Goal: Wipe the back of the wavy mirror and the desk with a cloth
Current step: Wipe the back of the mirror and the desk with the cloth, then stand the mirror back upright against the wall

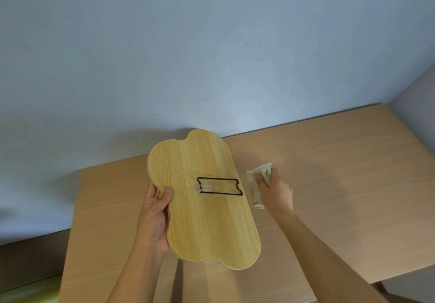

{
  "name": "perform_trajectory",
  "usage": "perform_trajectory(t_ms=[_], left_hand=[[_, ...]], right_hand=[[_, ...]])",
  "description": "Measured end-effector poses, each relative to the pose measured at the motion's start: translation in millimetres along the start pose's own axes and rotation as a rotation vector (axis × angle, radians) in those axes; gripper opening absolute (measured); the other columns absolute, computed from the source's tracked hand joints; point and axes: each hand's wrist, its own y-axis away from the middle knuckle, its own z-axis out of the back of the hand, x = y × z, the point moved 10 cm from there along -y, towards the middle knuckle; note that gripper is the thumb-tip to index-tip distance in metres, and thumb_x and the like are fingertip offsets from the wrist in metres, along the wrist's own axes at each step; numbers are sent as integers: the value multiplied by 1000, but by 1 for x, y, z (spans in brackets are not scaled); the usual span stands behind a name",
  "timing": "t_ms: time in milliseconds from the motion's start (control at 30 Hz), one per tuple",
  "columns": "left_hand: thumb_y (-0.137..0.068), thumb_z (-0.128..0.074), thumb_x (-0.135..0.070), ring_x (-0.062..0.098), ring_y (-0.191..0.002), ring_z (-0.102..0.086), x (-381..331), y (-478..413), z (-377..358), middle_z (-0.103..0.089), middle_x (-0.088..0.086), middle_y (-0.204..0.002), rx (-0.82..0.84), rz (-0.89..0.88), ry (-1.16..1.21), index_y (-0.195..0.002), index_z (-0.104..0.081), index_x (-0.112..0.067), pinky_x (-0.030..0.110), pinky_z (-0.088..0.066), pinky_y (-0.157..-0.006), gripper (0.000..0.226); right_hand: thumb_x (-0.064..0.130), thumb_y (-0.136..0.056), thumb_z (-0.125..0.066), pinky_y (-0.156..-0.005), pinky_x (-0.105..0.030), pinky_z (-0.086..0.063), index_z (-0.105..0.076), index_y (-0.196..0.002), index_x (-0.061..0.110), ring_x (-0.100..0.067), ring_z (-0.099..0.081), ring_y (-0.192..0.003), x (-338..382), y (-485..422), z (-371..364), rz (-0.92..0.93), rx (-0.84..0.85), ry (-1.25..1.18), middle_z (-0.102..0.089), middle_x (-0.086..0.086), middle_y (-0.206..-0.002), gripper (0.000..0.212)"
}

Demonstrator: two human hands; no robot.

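Note:
The wavy mirror (pixel 202 218) is held above the desk (pixel 341 161) with its light wooden back facing me. A black wire stand (pixel 220 186) lies folded flat against that back. My left hand (pixel 154 220) grips the mirror's left edge, thumb on the back. My right hand (pixel 275 192) holds a crumpled pale cloth (pixel 256 180) just right of the mirror's edge, low over the desk. Whether the cloth touches the desk I cannot tell. The mirror's glass side is hidden.
The wooden desk stands against a pale blue wall (pixel 211 55), with a corner of the room at the far right. The desk's left edge (pixel 73 220) drops to a dark floor; a yellow-green patch (pixel 28 291) shows at the bottom left.

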Motion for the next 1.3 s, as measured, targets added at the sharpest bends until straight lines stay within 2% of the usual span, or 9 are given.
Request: perform_trajectory(t_ms=[100,200,367,633,800,967,1067,1133,1300], left_hand=[[-97,-64,-13,30,-113,-75,-5,5,-22,-74,6,-136,-7,-23,-16,-142,-64,-30,54,-65,-82,49],[-103,-59,-8,25,-105,-79,-11,11,-44,-77,4,-131,-22,-63,-45,-140,-66,-30,45,-65,-72,44],[-107,-54,-6,28,-113,-76,-15,23,-90,-77,2,-131,-32,-113,-129,-140,-65,-34,53,-65,-85,45],[-108,-53,-7,18,-115,-75,-12,36,-161,-76,-14,-128,-86,-241,-345,-145,-59,-45,51,-60,-99,53],[-107,-51,-4,17,-129,-65,3,37,-208,-68,-12,-142,-118,-301,-489,-152,-51,-46,52,-52,-111,61],[-107,-49,0,-9,-125,-60,21,34,-250,-55,-21,-153,-164,-355,-580,-160,-37,-46,16,-54,-99,71],[-107,-49,-3,6,-137,-54,35,32,-269,-49,-17,-159,-210,-357,-670,-163,-31,-44,34,-47,-114,71],[-107,-50,-6,4,-134,-51,43,29,-280,-49,-15,-160,-238,-359,-744,-164,-28,-41,26,-42,-111,70],[-108,-48,-6,19,-153,-39,66,19,-306,-35,-4,-171,-264,-331,-844,-166,-23,-35,40,-35,-124,69]], right_hand=[[43,-102,-60,-64,-35,-57,-68,-94,15,-19,-71,-70,-11,7,4,-276,78,-644,-74,-3,-79,30],[45,-102,-59,-64,-29,-59,-78,-92,13,-20,-75,-69,15,16,-2,-251,240,-901,-78,-8,-75,39],[47,-102,-59,-73,-35,-63,-72,-102,6,-27,-75,-82,76,19,-14,40,508,-881,-76,-17,-90,43],[64,-92,-60,-88,-62,-61,-77,-97,26,-32,-79,-93,57,-9,1,54,473,-772,-81,-16,-98,41],[78,-85,-59,-98,-58,-56,-74,-107,34,-23,-77,-102,46,-37,29,121,490,-665,-81,1,-104,52],[79,-81,-65,-99,-59,-57,-72,-115,32,-25,-77,-104,35,-56,48,134,556,-684,-81,-1,-110,57],[70,-91,-62,-98,-58,-57,-73,-116,30,-25,-77,-104,26,-61,55,149,566,-679,-81,-3,-110,48],[61,-96,-61,-97,-54,-59,-74,-114,26,-26,-77,-103,18,-65,60,136,562,-718,-81,-7,-109,42],[40,-104,-57,-71,-20,-59,-74,-114,16,-20,-78,-96,4,-68,68,88,543,-765,-81,-9,-103,31]])
